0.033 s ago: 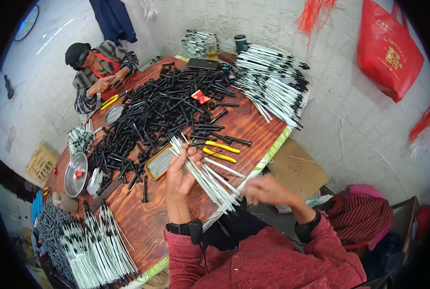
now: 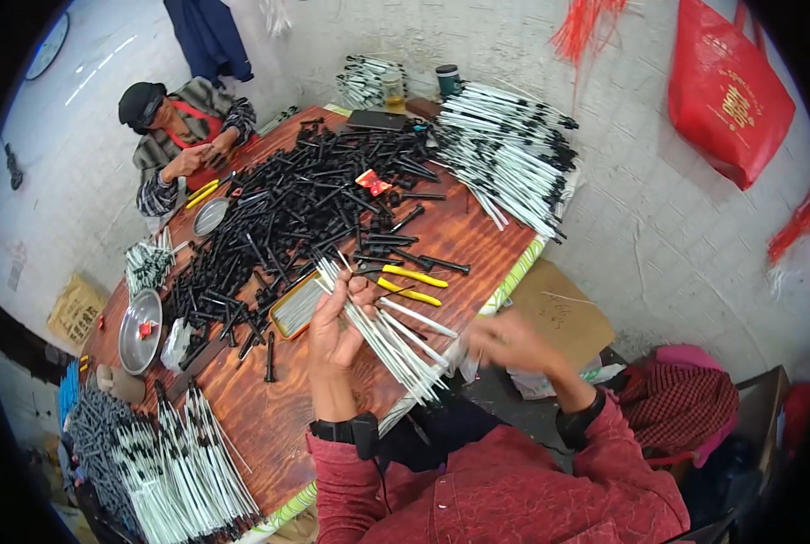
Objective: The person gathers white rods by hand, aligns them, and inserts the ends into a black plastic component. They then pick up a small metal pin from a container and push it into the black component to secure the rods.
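A fanned bundle of thin white rods (image 2: 394, 347) with dark ends is held in my left hand (image 2: 339, 322), fingers closed around its upper part. The bundle slants down to the right over the table's near edge. Just past its lower end is my right hand (image 2: 512, 343), smeared by motion, so its fingers cannot be made out. Yellow-handled pliers (image 2: 411, 283) lie on the table beside my left hand. Close by sits a shallow yellow-rimmed tray (image 2: 298, 308) of thin pale pieces.
Black bolt-like parts (image 2: 287, 199) heap across the wooden table (image 2: 287, 435). Bundled white rods (image 2: 504, 154) lie at the back right, more rods (image 2: 183, 471) at the near left. Opposite, a person (image 2: 187, 145) handles something small. A metal bowl (image 2: 142, 331) stands on the left; a cardboard box (image 2: 559, 304) is right.
My right hand has drawn slightly up and away from the rods' lower ends. My left hand still holds the bundle. The whole view has shifted slightly.
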Demonstrator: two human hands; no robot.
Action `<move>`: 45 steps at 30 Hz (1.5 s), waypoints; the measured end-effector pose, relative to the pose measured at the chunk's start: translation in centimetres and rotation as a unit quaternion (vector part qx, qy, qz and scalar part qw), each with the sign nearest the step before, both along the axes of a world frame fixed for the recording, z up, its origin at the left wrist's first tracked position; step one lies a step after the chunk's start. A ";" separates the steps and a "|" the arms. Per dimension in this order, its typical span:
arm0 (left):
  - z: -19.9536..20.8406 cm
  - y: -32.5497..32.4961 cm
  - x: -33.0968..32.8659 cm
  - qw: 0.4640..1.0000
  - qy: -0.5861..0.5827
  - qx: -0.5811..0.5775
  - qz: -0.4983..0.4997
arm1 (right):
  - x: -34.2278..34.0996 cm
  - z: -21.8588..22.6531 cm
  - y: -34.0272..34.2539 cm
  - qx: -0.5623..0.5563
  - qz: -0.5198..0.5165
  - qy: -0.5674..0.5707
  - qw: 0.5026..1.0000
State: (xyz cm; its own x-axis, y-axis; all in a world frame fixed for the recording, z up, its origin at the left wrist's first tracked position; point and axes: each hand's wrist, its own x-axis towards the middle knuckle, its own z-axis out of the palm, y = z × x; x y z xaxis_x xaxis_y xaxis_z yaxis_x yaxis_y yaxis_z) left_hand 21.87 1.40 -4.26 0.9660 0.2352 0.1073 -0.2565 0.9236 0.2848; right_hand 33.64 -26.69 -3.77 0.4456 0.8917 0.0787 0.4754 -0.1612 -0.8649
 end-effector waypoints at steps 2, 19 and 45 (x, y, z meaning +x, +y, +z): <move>0.2 -0.4 -0.2 0.999 0.025 0.031 0.012 | 3.8 0.1 0.6 -0.005 -0.145 -0.104 0.984; 1.4 0.3 -0.8 0.991 0.090 0.097 0.029 | 15.7 -3.2 3.5 -0.024 -0.366 -0.423 0.829; 1.0 -0.4 -0.3 0.988 0.117 0.097 0.026 | 15.0 -3.1 4.4 0.017 -0.230 -0.245 0.942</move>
State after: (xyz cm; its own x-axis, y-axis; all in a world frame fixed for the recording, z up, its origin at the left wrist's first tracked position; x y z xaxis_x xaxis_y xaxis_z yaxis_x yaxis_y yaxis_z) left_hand 21.60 1.02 -3.26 0.9567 0.2826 -0.0697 -0.2089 0.8333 0.5118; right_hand 48.63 -22.32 -6.88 0.6871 0.6066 0.3999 0.7053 -0.4245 -0.5678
